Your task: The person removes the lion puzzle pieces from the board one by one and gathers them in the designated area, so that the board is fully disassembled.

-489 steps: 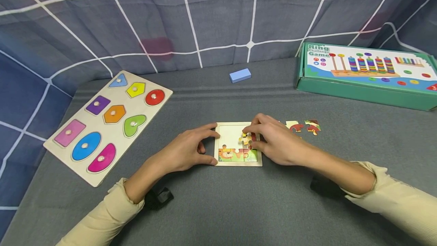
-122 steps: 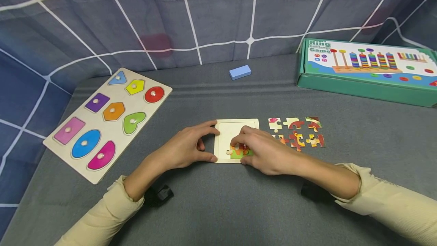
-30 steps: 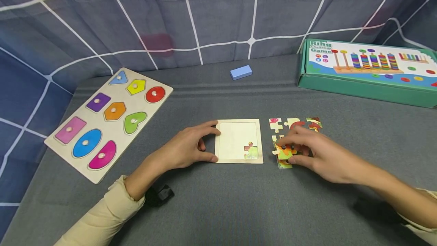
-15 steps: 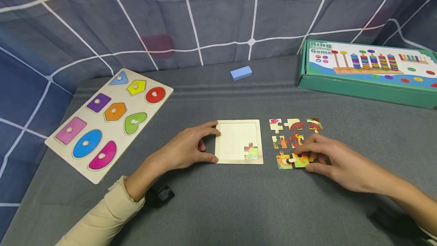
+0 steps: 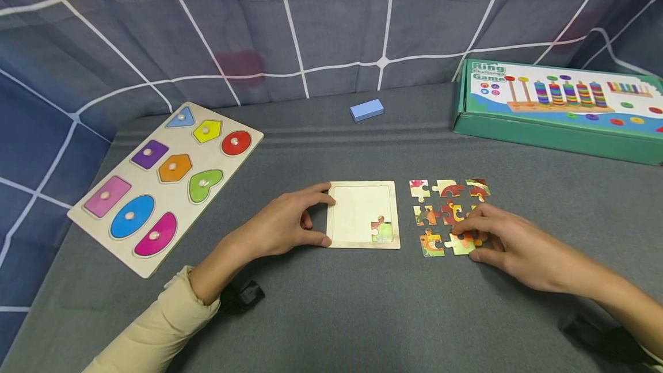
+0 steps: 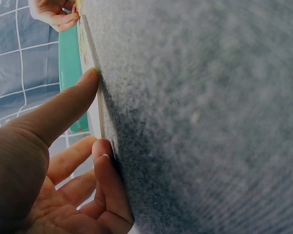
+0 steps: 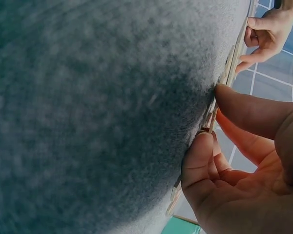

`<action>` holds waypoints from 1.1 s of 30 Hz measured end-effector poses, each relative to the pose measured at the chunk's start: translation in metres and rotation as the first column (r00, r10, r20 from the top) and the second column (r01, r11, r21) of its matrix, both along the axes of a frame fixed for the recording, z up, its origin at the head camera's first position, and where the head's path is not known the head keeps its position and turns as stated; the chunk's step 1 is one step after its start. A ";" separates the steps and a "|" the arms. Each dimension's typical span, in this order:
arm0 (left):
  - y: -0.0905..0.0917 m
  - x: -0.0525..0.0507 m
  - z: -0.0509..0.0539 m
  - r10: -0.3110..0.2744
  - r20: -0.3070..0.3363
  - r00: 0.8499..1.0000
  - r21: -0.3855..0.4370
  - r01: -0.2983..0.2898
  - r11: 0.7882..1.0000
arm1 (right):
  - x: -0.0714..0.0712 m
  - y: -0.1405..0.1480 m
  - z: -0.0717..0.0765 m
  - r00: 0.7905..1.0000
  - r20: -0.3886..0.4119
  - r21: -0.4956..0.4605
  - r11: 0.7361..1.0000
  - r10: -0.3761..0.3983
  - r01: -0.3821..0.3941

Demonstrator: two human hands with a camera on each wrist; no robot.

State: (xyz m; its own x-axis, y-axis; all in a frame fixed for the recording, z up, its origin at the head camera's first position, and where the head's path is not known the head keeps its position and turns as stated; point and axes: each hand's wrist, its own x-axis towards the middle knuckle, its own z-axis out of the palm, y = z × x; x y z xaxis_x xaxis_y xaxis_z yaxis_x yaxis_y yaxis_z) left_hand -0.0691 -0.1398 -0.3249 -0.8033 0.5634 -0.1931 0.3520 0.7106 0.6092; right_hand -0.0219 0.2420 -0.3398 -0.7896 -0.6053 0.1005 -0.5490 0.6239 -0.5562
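My left hand [image 5: 282,224] rests at the left edge of a small wooden puzzle tray [image 5: 349,212], thumb at its lower corner and index finger near its upper one. One green jigsaw piece [image 5: 382,231] lies in the tray's lower right corner. To the right of the tray, my right hand [image 5: 518,246] pinches an orange-and-green jigsaw piece [image 5: 460,244] between thumb and fingers, low on the cloth; the fingers cover part of it. Several loose pieces lie in rows around it, including a tiger-face piece [image 5: 431,243] on its left and a red-arc piece [image 5: 448,188] behind.
At the left lies a wooden peg board [image 5: 155,189] with coloured knobbed shapes. A blue block [image 5: 366,110] sits at the back, and a green Ring Challenge Game box [image 5: 559,137] stands back right. A grid-patterned curtain [image 5: 331,27] closes off the rear.
Pieces have left the tray for the rows at right, leaving one. In the last second my right hand brought the orange-and-green piece right, beside the tiger-face piece. My left hand stayed put.
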 end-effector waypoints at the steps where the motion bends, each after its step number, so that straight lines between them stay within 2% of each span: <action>1: 0.000 0.000 0.000 0.000 0.000 1.000 -0.001 0.000 1.000 | 0.000 0.000 0.000 1.000 0.000 0.003 1.000 -0.003 0.003; 15: 0.000 -0.001 -0.001 -0.008 -0.005 1.000 0.003 0.008 1.000 | 0.001 -0.001 -0.001 1.000 0.019 0.007 1.000 -0.018 0.018; 21: 0.001 -0.001 -0.001 -0.006 -0.005 1.000 -0.004 0.006 1.000 | 0.002 -0.003 0.005 0.998 -0.011 -0.004 0.998 -0.062 0.062; 28: 0.000 -0.001 0.000 -0.002 0.003 1.000 -0.009 0.002 1.000 | -0.002 -0.017 0.016 0.996 -0.057 -0.025 0.998 -0.063 0.061; 33: 0.001 -0.001 0.001 -0.002 0.004 1.000 -0.008 0.002 1.000 | -0.006 -0.036 0.020 0.999 -0.017 -0.039 0.998 -0.040 0.039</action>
